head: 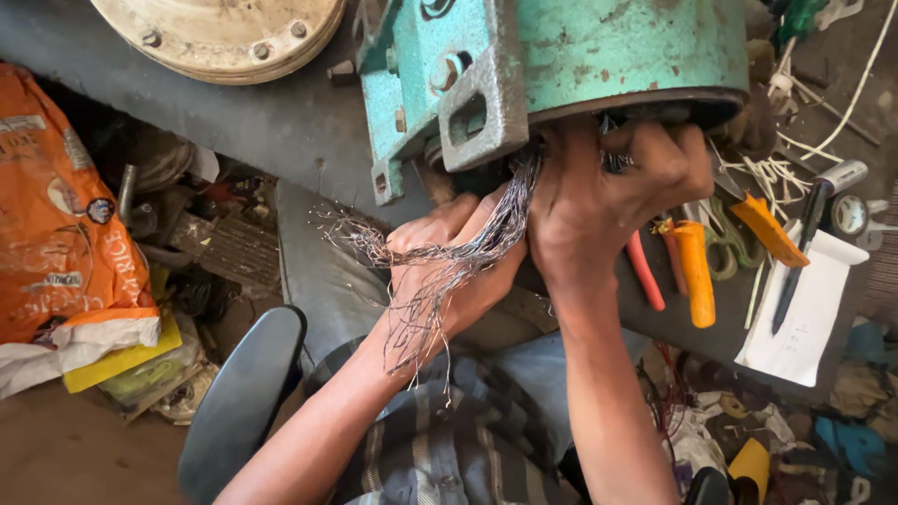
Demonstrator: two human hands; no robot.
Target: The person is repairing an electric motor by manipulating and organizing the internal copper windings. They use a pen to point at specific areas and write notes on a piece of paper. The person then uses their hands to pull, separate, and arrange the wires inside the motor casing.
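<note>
A teal-painted motor housing (599,47) with a grey lifting lug lies on the dark workbench (281,122). A bundle of thin silvery winding wires (468,248) hangs out of its open end. My left hand (449,262) is closed around that bundle just below the opening, and loose strands trail over my wrist. At the rim of the opening, my right hand (608,187) has its fingers curled inside, gripping the housing's edge. What the fingers touch inside is hidden.
Orange-handled pliers (692,271) and cutters, scissors, a dark pen (795,271) on white paper (809,318) lie at right. A round beige cover plate (224,33) sits at the top left. An orange sack (56,206) stands at the left; a black chair armrest (243,393) is below.
</note>
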